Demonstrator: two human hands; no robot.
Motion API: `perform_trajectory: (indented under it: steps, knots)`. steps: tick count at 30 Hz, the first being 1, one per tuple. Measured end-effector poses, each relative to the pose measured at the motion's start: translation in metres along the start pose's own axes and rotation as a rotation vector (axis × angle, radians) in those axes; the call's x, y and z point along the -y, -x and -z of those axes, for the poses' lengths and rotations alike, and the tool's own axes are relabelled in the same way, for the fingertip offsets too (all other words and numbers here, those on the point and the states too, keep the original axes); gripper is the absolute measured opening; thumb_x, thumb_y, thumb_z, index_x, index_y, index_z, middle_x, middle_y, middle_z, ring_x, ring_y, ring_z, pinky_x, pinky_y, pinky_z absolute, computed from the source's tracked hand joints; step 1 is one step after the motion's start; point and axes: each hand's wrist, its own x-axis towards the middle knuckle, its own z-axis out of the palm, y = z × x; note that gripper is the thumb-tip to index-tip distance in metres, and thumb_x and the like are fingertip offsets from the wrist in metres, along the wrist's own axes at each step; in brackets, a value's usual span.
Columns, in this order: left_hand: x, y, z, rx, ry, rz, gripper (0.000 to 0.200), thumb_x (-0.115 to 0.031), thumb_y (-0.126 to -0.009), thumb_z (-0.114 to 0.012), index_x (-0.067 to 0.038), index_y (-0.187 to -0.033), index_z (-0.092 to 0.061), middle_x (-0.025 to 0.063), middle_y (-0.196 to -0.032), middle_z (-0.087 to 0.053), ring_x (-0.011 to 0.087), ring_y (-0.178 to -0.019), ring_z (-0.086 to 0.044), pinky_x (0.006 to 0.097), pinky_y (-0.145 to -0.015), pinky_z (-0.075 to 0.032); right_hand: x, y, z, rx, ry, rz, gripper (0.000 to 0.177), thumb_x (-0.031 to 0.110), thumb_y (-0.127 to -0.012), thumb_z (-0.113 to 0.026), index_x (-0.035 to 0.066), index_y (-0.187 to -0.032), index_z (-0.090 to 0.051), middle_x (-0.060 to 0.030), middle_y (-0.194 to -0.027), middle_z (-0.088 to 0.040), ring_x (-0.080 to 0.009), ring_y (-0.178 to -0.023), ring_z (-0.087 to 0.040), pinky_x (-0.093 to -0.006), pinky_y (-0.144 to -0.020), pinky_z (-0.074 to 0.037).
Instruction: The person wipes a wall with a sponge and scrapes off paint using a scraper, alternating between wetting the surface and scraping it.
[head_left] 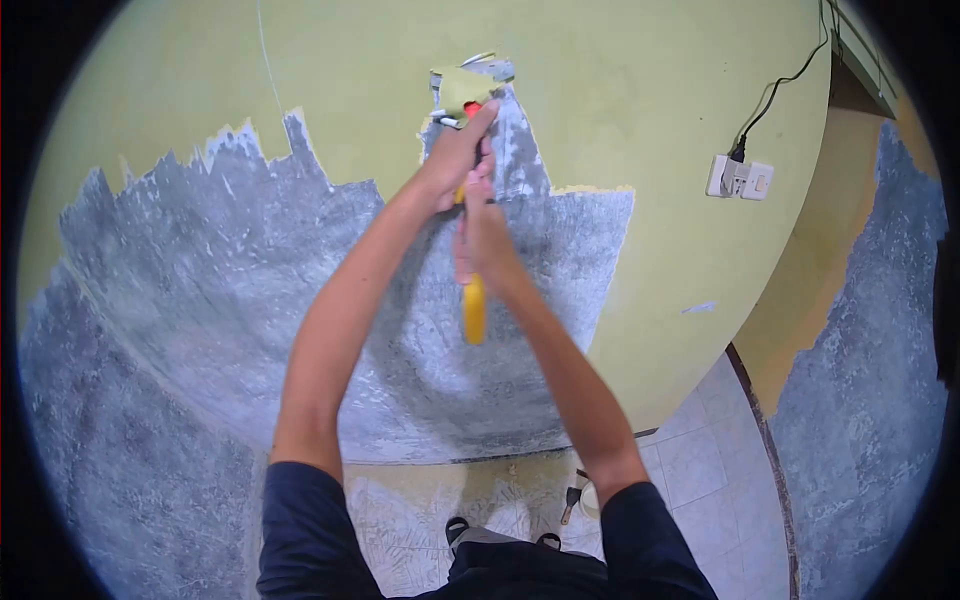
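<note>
A long-handled scraper with a yellow handle [474,312] is held nearly upright against the wall. Closed round its upper part, just below a red piece near the head, is my left hand [458,160]. Lower down, my right hand [484,228] wraps the handle, whose yellow end sticks out beneath. A loose flap of green paint [465,88] curls away from the wall over the tool's head and hides the blade. Around and below it lies bare grey wall [480,380] with jagged paint edges.
Green painted wall [640,100] surrounds the stripped area. To the right, a socket plate [740,178] has a plug and black cable [775,90]. A small putty knife [570,505] and a white round container [590,500] are on the tiled floor [695,465] near my feet.
</note>
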Motion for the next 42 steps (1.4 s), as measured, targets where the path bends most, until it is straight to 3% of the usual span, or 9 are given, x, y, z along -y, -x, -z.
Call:
perform_trajectory:
  steps: [3,6,9,13,15,20,24,28,42]
  knots:
    - [-0.005,0.004,-0.003,-0.019,0.034,0.046,0.052,-0.058,-0.089,-0.061,-0.015,-0.068,-0.04,-0.0012,-0.049,-0.038,0.0133,-0.039,-0.037,0.0287,-0.04,-0.036,0.003,0.008,-0.017,0.043,-0.158,-0.07,0.069,0.073,-0.092,-0.037,0.011,-0.062,-0.04,-0.0014,-0.047,-0.036,-0.0144,-0.032,-0.035,-0.0331,-0.032,-0.033]
    - [0.02,-0.018,-0.027,-0.069,0.3,-0.034,0.053,-0.058,-0.089,-0.061,-0.014,-0.067,-0.041,0.0001,-0.048,-0.038,0.014,-0.038,-0.037,0.0299,-0.039,-0.036,0.008,-0.009,0.037,-0.096,0.357,0.234,0.073,0.068,-0.094,-0.036,0.003,-0.067,-0.053,-0.0089,-0.047,-0.044,-0.0219,-0.037,-0.046,-0.0381,-0.037,-0.037]
    - [0.009,-0.022,-0.045,-0.048,0.47,-0.128,0.053,-0.057,-0.089,-0.061,-0.012,-0.065,-0.043,0.0021,-0.047,-0.041,0.0144,-0.038,-0.039,0.0315,-0.039,-0.037,0.06,0.004,0.068,-0.022,0.46,-0.052,0.072,0.065,-0.095,-0.039,0.004,-0.065,-0.059,-0.0094,-0.047,-0.049,-0.0221,-0.037,-0.049,-0.0383,-0.035,-0.033]
    - [0.002,-0.011,-0.023,-0.027,0.201,-0.092,0.051,-0.054,-0.09,-0.061,-0.013,-0.066,-0.043,0.0012,-0.047,-0.041,0.0135,-0.038,-0.039,0.0308,-0.039,-0.036,0.044,0.013,0.037,0.144,0.023,-0.261,0.067,0.076,-0.09,-0.038,0.014,-0.065,-0.033,0.0027,-0.045,-0.027,-0.0128,-0.032,-0.027,-0.031,-0.032,-0.027]
    - [-0.003,-0.004,-0.001,-0.039,0.008,-0.084,0.051,-0.054,-0.091,-0.06,-0.013,-0.067,-0.043,0.0011,-0.047,-0.041,0.0132,-0.038,-0.04,0.0302,-0.039,-0.036,0.01,0.006,0.01,0.35,-0.27,-0.267,0.067,0.078,-0.088,-0.037,0.013,-0.073,-0.04,-0.0002,-0.048,-0.036,-0.0161,-0.036,-0.036,-0.031,-0.038,-0.035]
    - [0.01,0.041,0.036,-0.16,-0.058,0.034,0.052,-0.056,-0.092,-0.057,-0.013,-0.066,-0.043,0.0006,-0.047,-0.04,0.0131,-0.037,-0.041,0.0284,-0.038,-0.038,-0.013,0.028,0.018,0.448,-0.391,-0.305,0.09,0.085,-0.083,-0.032,0.006,-0.121,-0.05,-0.0155,-0.1,-0.062,-0.0264,-0.092,-0.06,-0.0422,-0.083,-0.048]
    - [0.051,0.082,0.051,-0.115,-0.003,0.105,0.051,-0.056,-0.094,-0.053,-0.014,-0.067,-0.042,-0.0005,-0.047,-0.038,0.0125,-0.036,-0.041,0.0267,-0.036,-0.036,-0.007,0.078,0.069,0.72,-0.834,-0.104,0.126,0.097,-0.068,-0.027,0.005,-0.153,-0.019,-0.0262,-0.148,-0.036,-0.0358,-0.138,-0.037,-0.0573,-0.111,-0.027]
    - [0.095,0.105,0.061,-0.195,-0.047,0.089,0.051,-0.056,-0.094,-0.054,-0.015,-0.067,-0.042,-0.0021,-0.048,-0.038,0.01,-0.037,-0.039,0.0252,-0.037,-0.035,0.021,0.113,0.078,1.13,-1.039,0.042,0.143,0.104,-0.056,-0.025,0.008,-0.153,0.015,-0.0323,-0.157,-0.001,-0.0485,-0.146,-0.006,-0.063,-0.115,-0.01]
    - [0.448,0.338,0.194,-0.502,0.733,0.799,0.04,-0.051,-0.091,-0.062,-0.027,-0.065,-0.044,-0.0072,-0.044,-0.033,0.0079,-0.032,-0.035,0.0232,-0.031,-0.033,0.05,0.155,0.096,1.231,-0.979,0.072,0.158,0.109,-0.037,-0.021,0.008,-0.152,0.018,-0.0404,-0.152,-0.006,-0.0548,-0.143,-0.009,-0.0681,-0.11,-0.014]
